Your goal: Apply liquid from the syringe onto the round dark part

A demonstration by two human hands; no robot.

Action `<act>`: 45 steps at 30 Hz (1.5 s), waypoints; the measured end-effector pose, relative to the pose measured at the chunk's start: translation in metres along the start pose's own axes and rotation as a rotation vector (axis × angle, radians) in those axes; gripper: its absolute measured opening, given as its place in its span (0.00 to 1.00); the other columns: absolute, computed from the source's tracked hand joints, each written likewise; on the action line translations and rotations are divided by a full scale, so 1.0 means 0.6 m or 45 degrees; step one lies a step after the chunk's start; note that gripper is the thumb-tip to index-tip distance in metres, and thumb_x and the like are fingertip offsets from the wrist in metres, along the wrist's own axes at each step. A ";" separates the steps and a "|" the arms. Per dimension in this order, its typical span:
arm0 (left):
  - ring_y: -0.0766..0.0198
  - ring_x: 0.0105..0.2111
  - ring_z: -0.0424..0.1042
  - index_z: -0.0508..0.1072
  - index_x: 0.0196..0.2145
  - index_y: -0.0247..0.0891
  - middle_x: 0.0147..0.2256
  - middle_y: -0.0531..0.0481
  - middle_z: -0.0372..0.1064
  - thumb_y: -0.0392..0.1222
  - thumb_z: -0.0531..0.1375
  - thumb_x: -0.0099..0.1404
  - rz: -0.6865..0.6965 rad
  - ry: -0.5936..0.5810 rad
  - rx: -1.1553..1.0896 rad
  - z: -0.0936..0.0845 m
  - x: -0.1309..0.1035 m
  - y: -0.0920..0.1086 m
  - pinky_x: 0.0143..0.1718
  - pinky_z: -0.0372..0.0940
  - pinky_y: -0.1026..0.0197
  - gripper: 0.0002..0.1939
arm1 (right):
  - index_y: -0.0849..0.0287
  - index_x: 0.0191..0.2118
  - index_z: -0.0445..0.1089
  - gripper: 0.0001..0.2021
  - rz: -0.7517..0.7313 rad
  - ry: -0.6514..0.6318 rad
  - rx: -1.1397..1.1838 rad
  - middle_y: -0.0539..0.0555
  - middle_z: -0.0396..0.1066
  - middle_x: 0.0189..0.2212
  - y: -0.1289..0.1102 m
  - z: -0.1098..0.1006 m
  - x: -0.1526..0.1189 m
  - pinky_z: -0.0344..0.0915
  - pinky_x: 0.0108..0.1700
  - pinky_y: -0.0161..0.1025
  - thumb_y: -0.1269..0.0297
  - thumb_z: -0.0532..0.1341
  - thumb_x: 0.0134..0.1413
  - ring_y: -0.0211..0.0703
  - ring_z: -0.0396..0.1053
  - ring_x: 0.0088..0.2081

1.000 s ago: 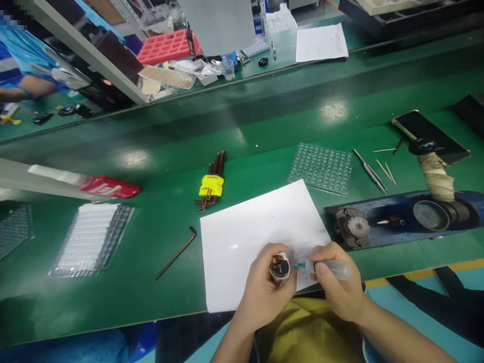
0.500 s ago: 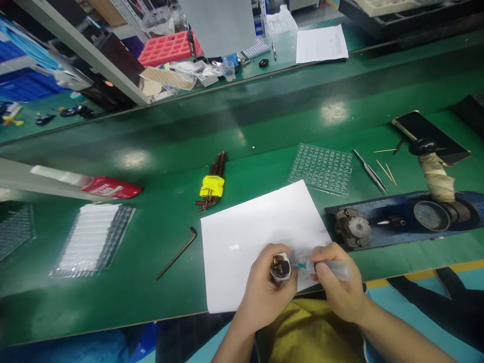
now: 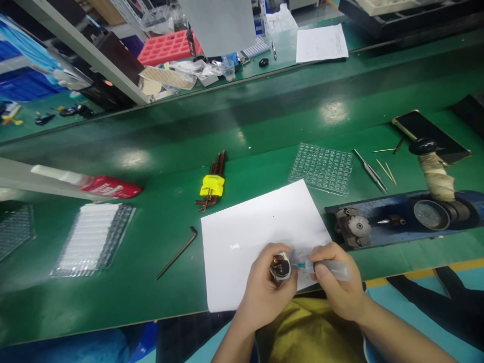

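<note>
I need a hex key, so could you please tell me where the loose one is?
The loose hex key lies on the green bench, left of the white paper.

On the desk, the paper sheet lies at the near edge, hex keys behind it, the blister tray behind its right corner.

Hex keys, tweezers, phone
</note>
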State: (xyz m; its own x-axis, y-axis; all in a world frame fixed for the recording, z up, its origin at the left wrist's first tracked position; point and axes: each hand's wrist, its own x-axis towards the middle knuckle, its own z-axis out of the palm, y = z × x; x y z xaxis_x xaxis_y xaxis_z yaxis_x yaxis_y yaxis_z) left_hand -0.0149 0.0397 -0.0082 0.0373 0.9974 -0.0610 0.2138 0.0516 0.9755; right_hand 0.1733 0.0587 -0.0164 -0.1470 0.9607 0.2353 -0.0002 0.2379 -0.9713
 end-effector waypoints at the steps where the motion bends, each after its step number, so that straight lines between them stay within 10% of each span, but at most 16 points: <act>1: 0.62 0.40 0.76 0.72 0.52 0.48 0.43 0.54 0.73 0.32 0.63 0.66 -0.001 -0.003 -0.002 0.000 0.000 0.000 0.35 0.66 0.66 0.19 | 0.52 0.46 0.72 0.03 0.003 0.003 -0.011 0.49 0.73 0.29 0.000 0.000 0.000 0.67 0.28 0.35 0.64 0.61 0.74 0.41 0.70 0.25; 45: 0.62 0.37 0.73 0.72 0.51 0.44 0.42 0.51 0.73 0.34 0.63 0.67 -0.173 -0.055 -0.116 -0.001 -0.005 0.003 0.36 0.64 0.64 0.15 | 0.51 0.44 0.72 0.04 0.161 -0.103 0.031 0.47 0.70 0.27 0.018 -0.011 -0.018 0.66 0.29 0.34 0.60 0.61 0.76 0.41 0.67 0.26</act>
State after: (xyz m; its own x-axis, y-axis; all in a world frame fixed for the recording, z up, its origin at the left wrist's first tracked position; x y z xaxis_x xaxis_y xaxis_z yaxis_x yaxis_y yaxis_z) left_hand -0.0154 0.0370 -0.0062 0.0563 0.9781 -0.2004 0.1306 0.1917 0.9727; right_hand 0.1814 0.0515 -0.0291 -0.2269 0.9679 0.1083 -0.0004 0.1111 -0.9938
